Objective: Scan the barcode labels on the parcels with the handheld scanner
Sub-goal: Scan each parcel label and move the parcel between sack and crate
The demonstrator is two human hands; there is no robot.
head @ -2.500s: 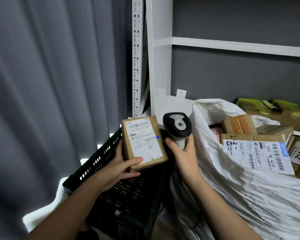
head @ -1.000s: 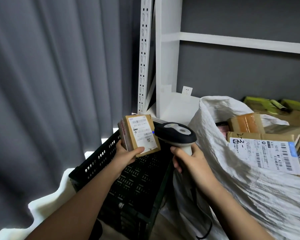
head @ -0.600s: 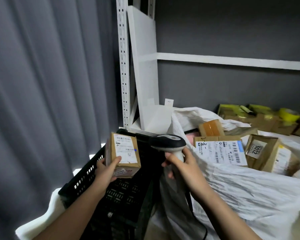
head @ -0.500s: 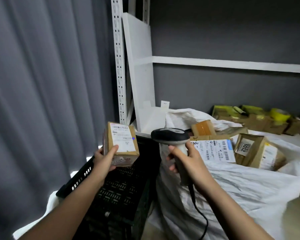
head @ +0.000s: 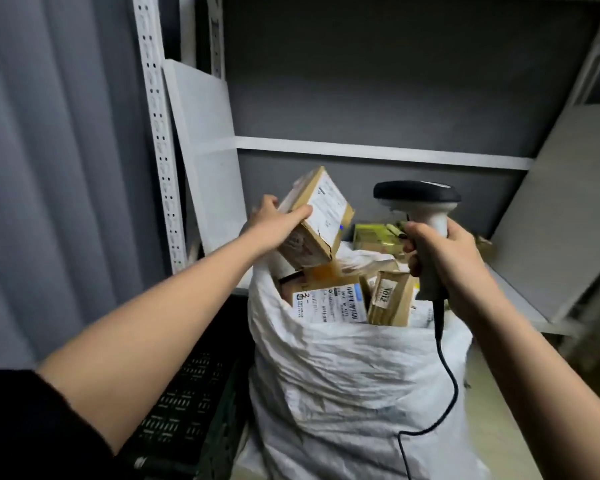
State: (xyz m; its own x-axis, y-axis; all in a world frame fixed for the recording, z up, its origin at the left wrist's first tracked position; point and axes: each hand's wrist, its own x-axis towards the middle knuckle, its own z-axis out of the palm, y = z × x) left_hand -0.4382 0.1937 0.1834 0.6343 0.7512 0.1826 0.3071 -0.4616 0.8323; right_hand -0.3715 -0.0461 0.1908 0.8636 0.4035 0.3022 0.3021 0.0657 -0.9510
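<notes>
My left hand (head: 274,225) grips a small brown cardboard parcel (head: 317,220) with a white label, held tilted above the open mouth of a white woven sack (head: 354,375). My right hand (head: 444,261) grips the handle of a black-and-white corded scanner (head: 418,199), its head pointing left toward the parcel. A small blue light spot sits at the parcel's right edge. Inside the sack lie more parcels, among them one with a large barcode label (head: 329,303) and a brown box marked 1012 (head: 388,299).
A black plastic crate (head: 187,393) stands low on the left beside the sack. White metal shelving (head: 378,152) rises behind, with yellow-green packages (head: 374,235) on its lower shelf. A grey curtain (head: 56,168) hangs at the left. The scanner's cable (head: 444,382) dangles over the sack.
My left hand has carried the parcel from over the crate up and right to above the sack. The scanner has risen with my right hand. The view has swung toward the shelving.
</notes>
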